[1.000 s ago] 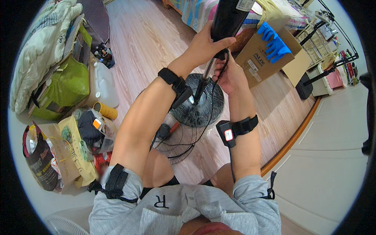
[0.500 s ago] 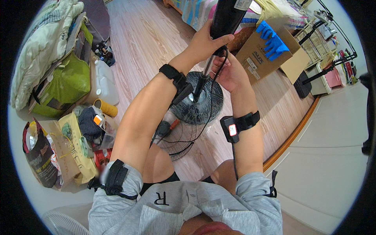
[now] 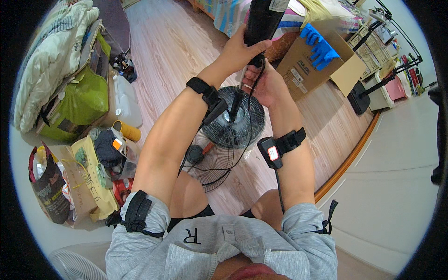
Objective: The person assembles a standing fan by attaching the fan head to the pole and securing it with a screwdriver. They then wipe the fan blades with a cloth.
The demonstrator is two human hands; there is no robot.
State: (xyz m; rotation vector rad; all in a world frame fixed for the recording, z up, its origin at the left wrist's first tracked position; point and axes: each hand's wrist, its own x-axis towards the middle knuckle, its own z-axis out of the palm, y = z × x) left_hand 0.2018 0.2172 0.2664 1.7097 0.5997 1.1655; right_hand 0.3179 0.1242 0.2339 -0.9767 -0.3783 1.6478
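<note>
A black fan body (image 3: 264, 22), upright and cut off by the top edge, sits atop a thin metal pole above a round base (image 3: 235, 123) in clear plastic. My left hand (image 3: 237, 52) grips the lower end of this body, thumb across its front. Just below, my right hand (image 3: 263, 85) has its fingers curled around the upper pole, palm turned up. A black power cord (image 3: 251, 109) hangs past my right fingers toward the floor. Between my knees lies a round wire fan grille (image 3: 212, 170); a small tool with a red handle (image 3: 207, 149) rests at it.
At right stands an open cardboard box (image 3: 301, 70) with a blue plastic piece (image 3: 319, 49) over its edge. A bed (image 3: 228, 16) is at the far side. Along the left are a green storage bag (image 3: 79, 105), a white jug (image 3: 126, 100) and several bags. A black stand (image 3: 359, 98) is farther right.
The fan body and both hands have shifted slightly left. My right hand has moved a little up and its fingers have closed in around the pole.
</note>
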